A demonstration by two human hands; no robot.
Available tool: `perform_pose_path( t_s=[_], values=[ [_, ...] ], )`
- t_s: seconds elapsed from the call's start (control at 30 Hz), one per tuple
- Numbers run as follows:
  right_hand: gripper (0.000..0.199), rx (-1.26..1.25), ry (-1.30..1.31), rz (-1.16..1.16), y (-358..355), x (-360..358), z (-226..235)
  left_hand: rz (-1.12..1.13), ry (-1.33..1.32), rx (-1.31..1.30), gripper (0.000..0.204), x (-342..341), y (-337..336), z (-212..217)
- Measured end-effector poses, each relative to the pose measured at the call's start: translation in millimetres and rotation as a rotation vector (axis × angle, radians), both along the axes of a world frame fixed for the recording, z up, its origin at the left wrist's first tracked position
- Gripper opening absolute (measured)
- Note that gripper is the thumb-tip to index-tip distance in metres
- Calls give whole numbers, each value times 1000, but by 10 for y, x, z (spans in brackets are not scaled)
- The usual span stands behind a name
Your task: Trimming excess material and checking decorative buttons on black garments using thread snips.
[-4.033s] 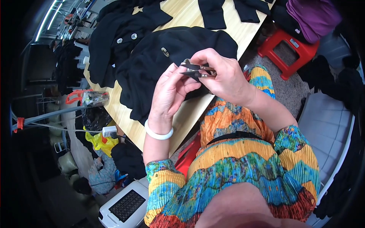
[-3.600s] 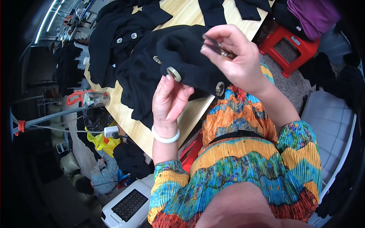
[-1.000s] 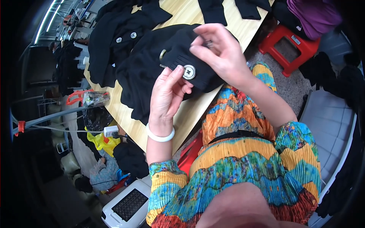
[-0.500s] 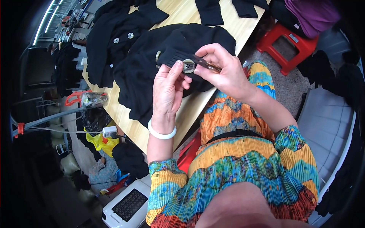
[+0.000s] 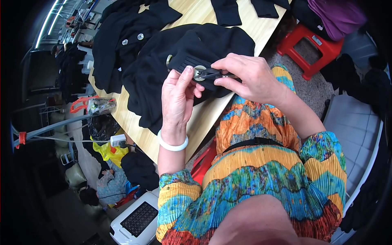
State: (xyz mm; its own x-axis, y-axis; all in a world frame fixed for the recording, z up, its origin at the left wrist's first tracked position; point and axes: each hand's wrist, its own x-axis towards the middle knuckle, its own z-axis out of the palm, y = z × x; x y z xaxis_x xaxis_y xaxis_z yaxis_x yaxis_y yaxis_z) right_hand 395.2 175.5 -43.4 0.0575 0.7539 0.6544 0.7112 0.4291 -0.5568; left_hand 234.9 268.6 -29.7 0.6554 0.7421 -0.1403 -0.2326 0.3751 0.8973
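Observation:
A black knit garment (image 5: 157, 75) lies bunched on the table, its ribbed edge lifted toward me. My left hand (image 5: 176, 98) pinches that edge, with the thumb against a large pale round button (image 5: 200, 72). From the right, my right hand (image 5: 254, 77) grips small dark thread snips (image 5: 220, 76) between thumb and fingers. Their tips reach over the face of the button, close to its centre; whether they touch thread there is too small to tell. Another pale button (image 5: 169, 59) shows edge-on farther up the same garment.
Beyond on the wooden table (image 5: 122, 114) lies a black garment with two buttons (image 5: 132, 39). Black pieces (image 5: 226, 12) rest at the far edge. A red stool (image 5: 306, 49) stands right; a white box (image 5: 143, 222) and a person in patterned clothing (image 5: 111, 185) are lower left.
My right hand has turned and shifted slightly right, bringing the snips' tips over the button. My left hand keeps its pinch almost unmoved. The person at lower left has shifted slightly.

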Motion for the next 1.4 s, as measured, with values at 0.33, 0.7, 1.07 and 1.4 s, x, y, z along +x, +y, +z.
perform_pose_path(
  t_s=[0.33,0.7,1.07,1.4],
  values=[
    [18,12,17,16,24,-21,-83,-23,19,-24,12,17,-29,-22],
    [27,-51,689,20,-24,-84,-53,15,-75,-90,13,19,-7,-21],
    [24,-28,319,33,-127,-297,-29,108,-129,-234,12,119,-4,-116],
    [25,-66,519,-5,-165,-123,-31,-9,-178,-383,17,59,28,-147]
  ],
)
